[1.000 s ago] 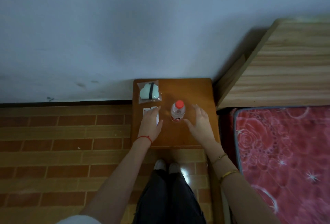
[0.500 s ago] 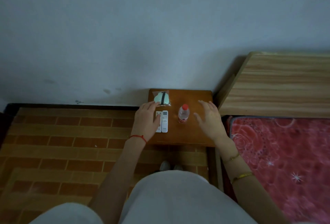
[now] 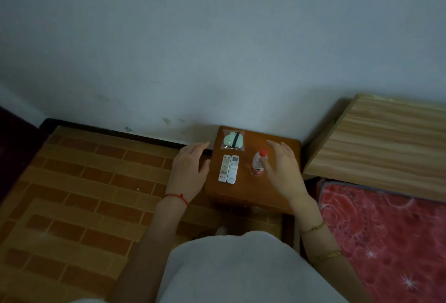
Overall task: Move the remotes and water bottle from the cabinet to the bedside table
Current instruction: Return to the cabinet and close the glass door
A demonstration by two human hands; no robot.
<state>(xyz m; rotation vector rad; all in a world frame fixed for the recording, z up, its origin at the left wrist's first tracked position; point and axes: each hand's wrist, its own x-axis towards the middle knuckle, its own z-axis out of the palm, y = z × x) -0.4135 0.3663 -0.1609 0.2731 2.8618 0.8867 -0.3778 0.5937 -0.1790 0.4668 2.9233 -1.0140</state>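
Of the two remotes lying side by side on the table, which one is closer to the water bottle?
The plain white remote, the right one of the pair, lies nearer the water bottle. The other remote, with yellowish buttons and a red mark at its near end, lies on the left hand side.

Two white remotes (image 3: 228,169) and a red-capped clear bottle (image 3: 258,163) are sitting on the brown table (image 3: 272,189); red rose-patterned bedding (image 3: 386,230) is lying right.
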